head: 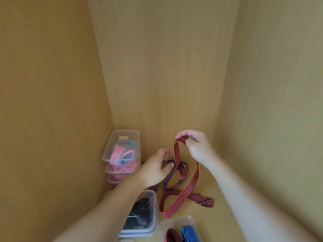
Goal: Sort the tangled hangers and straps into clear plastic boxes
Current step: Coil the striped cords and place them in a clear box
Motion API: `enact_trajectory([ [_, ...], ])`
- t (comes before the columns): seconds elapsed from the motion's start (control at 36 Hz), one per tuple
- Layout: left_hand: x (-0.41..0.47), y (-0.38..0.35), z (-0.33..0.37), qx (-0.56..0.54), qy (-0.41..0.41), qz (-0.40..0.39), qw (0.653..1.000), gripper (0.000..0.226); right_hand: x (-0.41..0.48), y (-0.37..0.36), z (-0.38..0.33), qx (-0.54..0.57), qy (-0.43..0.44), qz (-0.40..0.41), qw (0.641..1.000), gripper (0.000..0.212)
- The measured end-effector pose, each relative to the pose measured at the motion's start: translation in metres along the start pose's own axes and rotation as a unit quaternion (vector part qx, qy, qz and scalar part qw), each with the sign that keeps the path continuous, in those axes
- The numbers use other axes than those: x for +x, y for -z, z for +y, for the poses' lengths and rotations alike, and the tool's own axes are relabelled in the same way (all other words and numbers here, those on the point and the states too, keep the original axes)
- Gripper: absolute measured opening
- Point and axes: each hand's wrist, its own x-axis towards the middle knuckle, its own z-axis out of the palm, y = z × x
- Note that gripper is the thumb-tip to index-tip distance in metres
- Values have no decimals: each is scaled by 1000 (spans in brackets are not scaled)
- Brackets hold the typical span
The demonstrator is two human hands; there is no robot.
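Inside a wooden cupboard, a red strap with thin black stripes [181, 194] lies looped on the cupboard floor [227, 215], tangled at its middle with a purple strap [172, 185]. The right hand [195, 145] pinches the red strap's upper loop, lifting it. The left hand [157, 169] grips the purple strap at the knot. At left stands a stack of clear plastic boxes [122, 151] holding pink and blue bands. Nearer, one box [139, 213] holds black items, another [180, 229] rolled red and blue straps.
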Motion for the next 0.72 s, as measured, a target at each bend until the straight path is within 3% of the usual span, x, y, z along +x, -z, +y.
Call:
enact_trajectory([
  [0.11, 5, -4, 3, -4, -26, 0, 1000, 41, 2, -1, -13, 33, 10, -5, 999, 42],
  [0.31, 10, 0, 14, 7, -18, 36, 999, 31, 6, 0, -16, 89, 34, -6, 995, 41],
  [0.36, 10, 0, 11, 21, -17, 47, 999, 19, 6, 2, -14, 97, 50, -8, 994, 37],
  [0.47, 7, 5, 6, 21, 20, 65, 997, 7, 7, 6, -6, 54, 69, 1, 996, 15],
  [0.61, 1, 16, 0, 41, 50, 55, 996, 18, 18, 14, 17, -31, 21, 52, 998, 14],
  [0.72, -2, 22, 1, 37, 46, 65, 996, 15, 15, 14, 19, -105, -15, -46, 993, 19],
])
